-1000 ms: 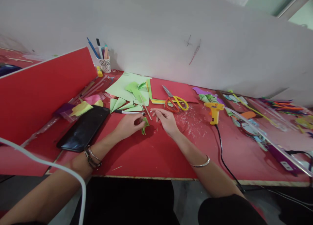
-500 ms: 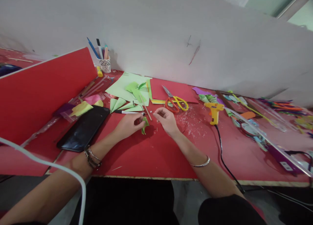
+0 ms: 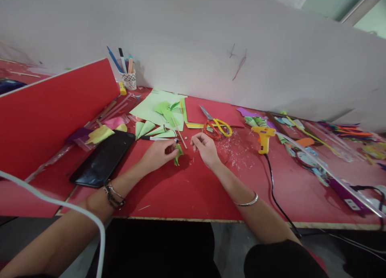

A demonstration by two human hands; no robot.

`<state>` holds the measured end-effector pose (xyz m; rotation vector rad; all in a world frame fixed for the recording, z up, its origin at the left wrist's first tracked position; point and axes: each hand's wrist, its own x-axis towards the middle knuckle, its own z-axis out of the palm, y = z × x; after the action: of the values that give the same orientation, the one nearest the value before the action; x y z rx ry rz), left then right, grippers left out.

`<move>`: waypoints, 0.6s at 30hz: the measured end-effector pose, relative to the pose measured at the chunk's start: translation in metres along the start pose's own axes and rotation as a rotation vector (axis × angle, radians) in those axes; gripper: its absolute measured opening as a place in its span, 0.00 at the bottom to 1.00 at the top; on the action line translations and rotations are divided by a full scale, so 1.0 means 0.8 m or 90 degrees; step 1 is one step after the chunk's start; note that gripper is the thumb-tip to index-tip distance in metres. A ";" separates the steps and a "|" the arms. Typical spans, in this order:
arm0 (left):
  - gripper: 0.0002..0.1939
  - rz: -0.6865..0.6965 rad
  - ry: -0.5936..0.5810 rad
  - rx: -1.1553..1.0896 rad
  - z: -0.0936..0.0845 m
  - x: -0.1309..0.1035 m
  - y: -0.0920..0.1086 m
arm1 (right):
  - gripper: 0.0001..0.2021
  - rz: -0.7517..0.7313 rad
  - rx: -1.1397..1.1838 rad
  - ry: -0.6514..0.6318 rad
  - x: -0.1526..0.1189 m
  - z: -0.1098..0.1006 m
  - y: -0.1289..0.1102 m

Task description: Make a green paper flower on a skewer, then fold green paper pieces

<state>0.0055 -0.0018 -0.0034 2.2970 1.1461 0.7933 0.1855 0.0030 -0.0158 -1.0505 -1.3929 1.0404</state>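
Observation:
My left hand (image 3: 159,154) is curled just above the red table, its thumb and fingertips closed at a small curved piece of green paper (image 3: 178,155). Facing it, my right hand (image 3: 206,148) has its fingertips pinched together. Whatever may be between them is too small to make out. Past the fingertips lie a thin wooden stick (image 3: 181,138) and a white pen (image 3: 161,139). Folded light green paper pieces (image 3: 146,129) rest behind the left hand. Scissors (image 3: 215,123) with one red-orange and one yellow handle lie just beyond the right hand.
To the left are a black phone (image 3: 104,159) and an upright red board (image 3: 57,113). A pen cup (image 3: 129,80) stands by the wall. On the right, a yellow glue gun (image 3: 263,139) trails a black cord. A purple power strip (image 3: 348,197) sits farther right.
The fingers of my right hand have curled in slightly and drawn a little to the right. My left hand and the green paper have stayed in place.

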 end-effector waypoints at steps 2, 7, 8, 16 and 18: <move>0.11 0.002 0.001 0.004 0.000 0.000 -0.001 | 0.09 0.000 0.009 0.011 0.001 0.000 0.001; 0.11 -0.001 -0.001 -0.006 -0.001 -0.001 0.000 | 0.10 0.016 0.041 0.046 0.002 0.002 0.002; 0.11 -0.001 -0.001 -0.007 -0.001 -0.001 0.001 | 0.11 0.021 0.049 0.045 0.002 0.002 0.002; 0.11 -0.001 -0.005 -0.009 -0.001 0.001 0.000 | 0.12 0.036 0.045 0.018 -0.003 -0.001 -0.005; 0.11 -0.003 -0.004 -0.008 -0.001 0.000 0.000 | 0.14 0.039 0.064 0.021 -0.003 -0.002 -0.002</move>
<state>0.0051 -0.0015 -0.0026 2.2837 1.1411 0.7893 0.1872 0.0006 -0.0144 -1.0383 -1.2759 1.1211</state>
